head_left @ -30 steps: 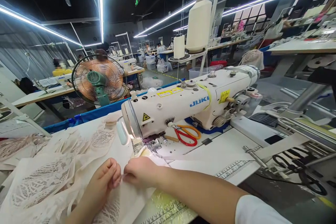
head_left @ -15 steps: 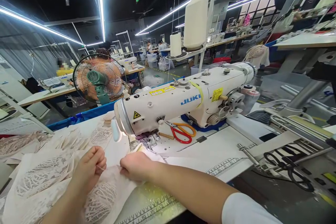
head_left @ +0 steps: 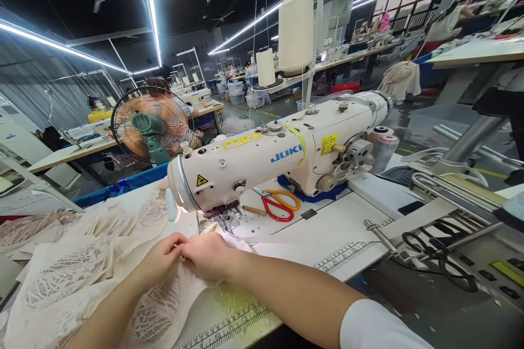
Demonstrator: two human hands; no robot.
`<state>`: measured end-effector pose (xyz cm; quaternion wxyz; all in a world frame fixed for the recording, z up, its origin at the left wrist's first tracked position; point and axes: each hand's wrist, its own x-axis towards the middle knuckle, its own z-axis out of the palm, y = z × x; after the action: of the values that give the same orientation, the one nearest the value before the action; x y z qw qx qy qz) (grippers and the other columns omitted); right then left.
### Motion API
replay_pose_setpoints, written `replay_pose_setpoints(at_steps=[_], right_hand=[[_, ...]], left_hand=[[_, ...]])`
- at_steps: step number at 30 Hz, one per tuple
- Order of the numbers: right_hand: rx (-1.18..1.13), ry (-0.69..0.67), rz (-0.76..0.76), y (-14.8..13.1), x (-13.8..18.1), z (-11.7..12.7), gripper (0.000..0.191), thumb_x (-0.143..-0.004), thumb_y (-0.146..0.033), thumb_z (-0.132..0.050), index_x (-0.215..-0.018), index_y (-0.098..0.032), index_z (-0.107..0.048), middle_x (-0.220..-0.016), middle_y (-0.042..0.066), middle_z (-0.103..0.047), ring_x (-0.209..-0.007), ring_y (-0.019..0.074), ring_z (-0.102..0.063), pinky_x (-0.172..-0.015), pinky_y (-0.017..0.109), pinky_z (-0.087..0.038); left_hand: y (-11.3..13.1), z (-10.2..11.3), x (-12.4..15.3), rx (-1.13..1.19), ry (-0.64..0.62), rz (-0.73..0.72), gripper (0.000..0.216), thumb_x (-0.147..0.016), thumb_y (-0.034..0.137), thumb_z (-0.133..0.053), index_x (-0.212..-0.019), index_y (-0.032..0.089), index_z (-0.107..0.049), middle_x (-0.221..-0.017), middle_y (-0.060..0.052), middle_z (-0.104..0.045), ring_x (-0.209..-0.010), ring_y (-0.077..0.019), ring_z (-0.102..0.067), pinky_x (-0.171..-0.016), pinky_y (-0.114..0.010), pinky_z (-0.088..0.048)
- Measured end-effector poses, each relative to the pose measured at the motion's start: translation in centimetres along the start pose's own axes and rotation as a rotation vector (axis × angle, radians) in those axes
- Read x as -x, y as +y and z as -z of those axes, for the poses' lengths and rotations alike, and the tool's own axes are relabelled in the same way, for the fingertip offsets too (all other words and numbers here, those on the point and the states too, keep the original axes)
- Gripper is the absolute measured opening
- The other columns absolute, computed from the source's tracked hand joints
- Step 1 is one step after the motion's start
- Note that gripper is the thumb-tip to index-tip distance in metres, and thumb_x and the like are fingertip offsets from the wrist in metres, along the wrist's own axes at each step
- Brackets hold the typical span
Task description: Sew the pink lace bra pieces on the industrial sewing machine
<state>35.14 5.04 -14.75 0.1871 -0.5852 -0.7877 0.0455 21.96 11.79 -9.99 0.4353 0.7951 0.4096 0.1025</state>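
A cream lace fabric piece (head_left: 158, 311) hangs over the table's front edge and runs up to the needle area of a white sewing machine (head_left: 249, 166). My right hand (head_left: 207, 256) is closed on this fabric just in front of the presser foot. Touching it at the fingertips, my left hand (head_left: 166, 256) pinches the fabric edge from the left side. The fingertips of both hands meet, and the exact edge between them is partly hidden. More pale lace pieces (head_left: 69, 272) lie spread to the left.
Red-handled scissors (head_left: 278, 210) and orange-handled ones (head_left: 289, 196) lie behind the needle, beside a small wooden stick (head_left: 254, 211). A fan (head_left: 151, 125) stands beyond the table. Thread cones (head_left: 295, 30) rise behind the machine. Ruler tape (head_left: 229, 327) runs along the front edge.
My left hand has moved right and met my right hand at the fabric edge. My right hand stays in nearly the same place on the fabric. The view has shifted slightly.
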Motion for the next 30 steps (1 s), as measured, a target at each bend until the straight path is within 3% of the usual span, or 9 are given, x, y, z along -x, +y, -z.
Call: replay_pose_setpoints(at_steps=[3,9,15,19,26,30], right_hand=[[-0.014,0.01,-0.004,0.0,0.29,0.42,0.013,-0.081,-0.028,-0.047,-0.085,-0.021,-0.058,-0.086,0.002,-0.063,-0.075,0.0197,-0.062,-0.058,0.031,-0.048],[-0.055,-0.003,-0.012,-0.03,0.27,0.66,0.016,-0.082,-0.031,-0.048,-0.091,-0.021,-0.057,-0.092,0.004,-0.063,-0.081,0.0213,-0.062,-0.062,0.034,-0.05],[-0.089,-0.041,-0.02,-0.01,-0.2,0.75,0.029,-0.076,-0.04,-0.058,-0.094,-0.019,-0.052,-0.093,0.004,-0.064,-0.083,0.0212,-0.063,-0.066,0.034,-0.051],[-0.097,-0.039,-0.015,0.12,-0.1,0.81,0.03,-0.079,-0.042,-0.055,-0.097,-0.018,-0.05,-0.096,0.005,-0.064,-0.084,0.0215,-0.063,-0.068,0.035,-0.051],[-0.086,-0.05,-0.002,0.47,-0.16,0.54,0.034,-0.076,-0.039,-0.059,-0.1,-0.016,-0.048,-0.092,0.006,-0.065,-0.082,0.0232,-0.063,-0.065,0.034,-0.051],[-0.086,-0.041,0.012,0.43,0.04,0.75,0.032,-0.078,-0.035,-0.058,-0.101,-0.015,-0.048,-0.093,0.008,-0.064,-0.084,0.0232,-0.063,-0.067,0.035,-0.05]], left_hand=[[-0.06,0.01,0.33,-0.052,-0.141,0.068,0.024,-0.072,0.042,-0.053,-0.071,0.018,-0.059,-0.072,-0.001,-0.059,-0.07,-0.0187,-0.051,-0.065,-0.027,-0.04],[-0.2,0.67,0.87,0.239,-0.326,0.266,0.03,-0.065,0.047,-0.064,-0.068,0.017,-0.062,-0.069,-0.002,-0.062,-0.076,-0.0213,-0.055,-0.071,-0.029,-0.042],[-0.02,0.84,0.85,0.181,-0.267,0.232,0.03,-0.059,0.044,-0.07,-0.065,0.015,-0.063,-0.069,-0.002,-0.062,-0.071,-0.0178,-0.052,-0.069,-0.026,-0.04],[0.14,0.82,0.63,0.098,-0.287,0.186,0.027,-0.06,0.042,-0.068,-0.066,0.016,-0.063,-0.072,-0.002,-0.062,-0.075,-0.0183,-0.051,-0.072,-0.026,-0.039],[0.03,0.41,0.3,-0.051,-0.144,0.192,0.034,-0.055,0.045,-0.062,-0.051,0.017,-0.044,-0.051,0.005,-0.033,-0.052,-0.0095,-0.025,-0.051,-0.023,-0.02],[0.27,0.09,0.06,-0.09,-0.069,0.228,0.035,-0.055,0.048,-0.057,-0.051,0.018,-0.038,-0.05,0.006,-0.029,-0.05,-0.0091,-0.024,-0.05,-0.023,-0.018]])
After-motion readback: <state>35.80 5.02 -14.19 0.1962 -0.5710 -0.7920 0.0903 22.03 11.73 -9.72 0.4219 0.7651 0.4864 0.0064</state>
